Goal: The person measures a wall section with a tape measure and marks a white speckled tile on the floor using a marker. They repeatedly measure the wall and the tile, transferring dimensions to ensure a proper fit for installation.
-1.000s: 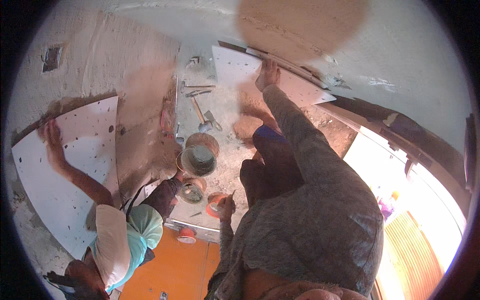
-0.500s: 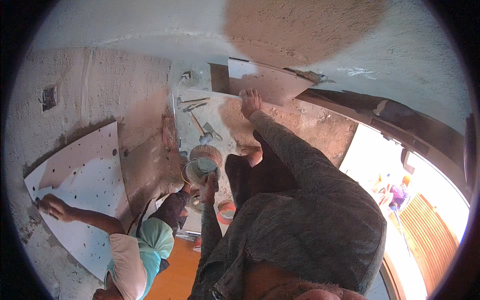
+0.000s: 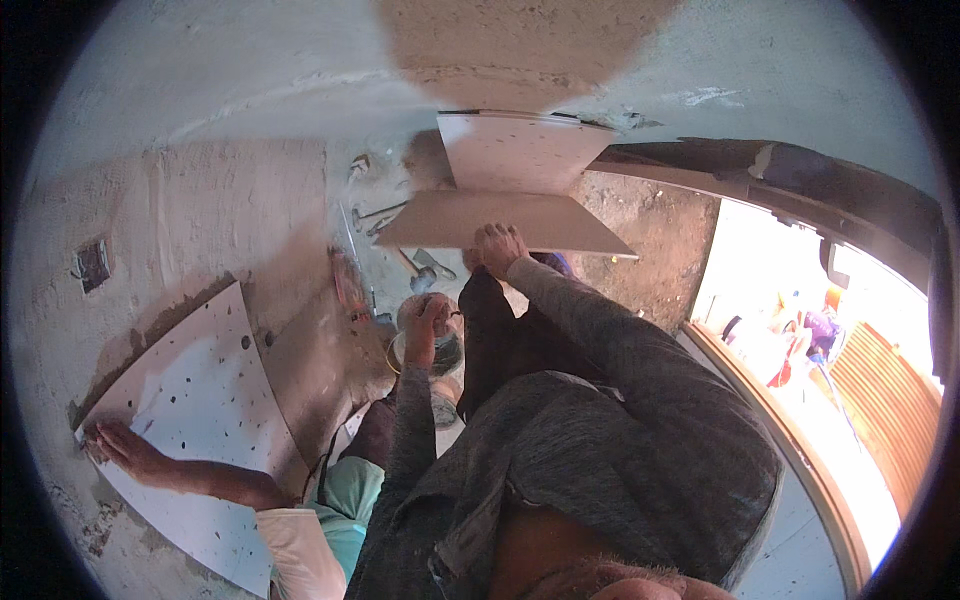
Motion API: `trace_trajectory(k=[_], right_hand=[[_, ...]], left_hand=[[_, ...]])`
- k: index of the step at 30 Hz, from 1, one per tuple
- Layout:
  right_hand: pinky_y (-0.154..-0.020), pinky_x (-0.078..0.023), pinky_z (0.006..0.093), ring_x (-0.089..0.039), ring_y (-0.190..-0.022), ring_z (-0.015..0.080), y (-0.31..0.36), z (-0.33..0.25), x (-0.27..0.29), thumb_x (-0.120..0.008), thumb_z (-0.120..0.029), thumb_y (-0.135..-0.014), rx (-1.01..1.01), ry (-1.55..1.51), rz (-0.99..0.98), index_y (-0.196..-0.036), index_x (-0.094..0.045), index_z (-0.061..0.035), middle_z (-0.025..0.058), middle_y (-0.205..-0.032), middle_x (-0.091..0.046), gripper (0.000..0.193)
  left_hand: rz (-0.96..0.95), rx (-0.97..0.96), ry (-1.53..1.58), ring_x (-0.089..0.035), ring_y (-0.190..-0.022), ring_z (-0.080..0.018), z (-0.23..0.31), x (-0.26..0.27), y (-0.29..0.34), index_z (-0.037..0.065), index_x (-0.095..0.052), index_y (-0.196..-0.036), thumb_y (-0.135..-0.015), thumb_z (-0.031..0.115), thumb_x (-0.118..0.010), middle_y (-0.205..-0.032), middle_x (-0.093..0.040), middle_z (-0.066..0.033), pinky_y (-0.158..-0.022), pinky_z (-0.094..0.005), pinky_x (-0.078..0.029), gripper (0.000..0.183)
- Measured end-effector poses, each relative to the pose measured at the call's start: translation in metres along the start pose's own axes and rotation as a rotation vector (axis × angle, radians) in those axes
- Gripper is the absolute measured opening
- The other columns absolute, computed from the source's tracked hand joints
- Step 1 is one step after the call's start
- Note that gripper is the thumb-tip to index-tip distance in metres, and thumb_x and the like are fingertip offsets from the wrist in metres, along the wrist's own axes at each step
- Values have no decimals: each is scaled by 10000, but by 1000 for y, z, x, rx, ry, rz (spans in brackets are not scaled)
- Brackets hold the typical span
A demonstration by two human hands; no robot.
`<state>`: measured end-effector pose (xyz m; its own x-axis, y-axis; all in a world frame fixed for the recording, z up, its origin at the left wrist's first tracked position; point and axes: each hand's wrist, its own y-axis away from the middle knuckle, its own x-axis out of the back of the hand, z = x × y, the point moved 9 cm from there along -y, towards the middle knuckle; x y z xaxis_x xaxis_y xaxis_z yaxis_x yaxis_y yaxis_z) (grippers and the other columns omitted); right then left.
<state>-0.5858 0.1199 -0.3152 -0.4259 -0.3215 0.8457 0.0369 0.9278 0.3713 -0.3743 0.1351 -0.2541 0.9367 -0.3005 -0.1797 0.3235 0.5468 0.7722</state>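
The brown panel (image 3: 545, 215) has tipped away from the speckled panel (image 3: 520, 155) — right hand (image 3: 500, 248) grasping its near edge; left hand (image 3: 427, 318) near it, fingers' hold I cannot tell.

The right arm (image 3: 620, 310), grey-sleeved, stretches forward and inward; its right grip (image 3: 500, 248) is clenched, knuckles uppermost, thumb hidden. The left arm (image 3: 408, 420) reaches forward too, bare at the wrist, the left grip (image 3: 428, 316) back-up, fingers partly hidden.
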Motion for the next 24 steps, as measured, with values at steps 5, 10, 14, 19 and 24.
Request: trace_trajectory(k=[5, 10, 14, 19, 24], right_hand=[[-999, -452, 485, -534, -1194, 317, 34, -16, -37, -604, -175, -845, -23, -78, -172, -1221, -574, -77, 127, -1229, -552, 390], [-989, -469, 490, -535, -1206, 307, 50, -22, -49, -634, -157, -819, -52, -120, -113, -1215, -581, -95, 118, -1238, -554, 404], [-991, -474, 479, -547, -1192, 304, 45, -12, -50, -642, -156, -818, -150, -232, -277, -1202, -602, -93, 125, -1235, -577, 390], [-904, -504, 460, -606, -1073, 311, -1, 98, -28, -595, -245, -871, -308, -419, -140, -1112, -638, -73, 143, -1111, -639, 299], [-765, -547, 448, -681, -909, 319, -21, 386, 6, -555, -372, -923, -822, -94, 405, -986, -680, -76, 142, -955, -696, 327]], left_hand=[[33, -131, -204, -564, -732, -104, 40, -2, -34, 40, -671, -942, -886, 286, -710, -819, -606, 6, -668, -280, -467, 255], [25, -47, -249, -565, -751, -127, 40, -2, -53, 29, -668, -934, -876, 271, -712, -819, -606, -4, -688, -306, -465, 253], [26, -27, -307, -551, -747, -129, 41, -7, -59, 34, -665, -910, -875, 245, -707, -816, -602, -8, -684, -308, -452, 218], [82, -41, -334, -541, -727, -113, 44, -16, -52, 61, -649, -863, -870, 228, -714, -810, -587, -3, -640, -294, -441, 179], [11, 16, -293, -545, -719, -99, 56, -34, -49, 77, -615, -858, -874, 242, -721, -812, -581, 15, -622, -279, -444, 197]])
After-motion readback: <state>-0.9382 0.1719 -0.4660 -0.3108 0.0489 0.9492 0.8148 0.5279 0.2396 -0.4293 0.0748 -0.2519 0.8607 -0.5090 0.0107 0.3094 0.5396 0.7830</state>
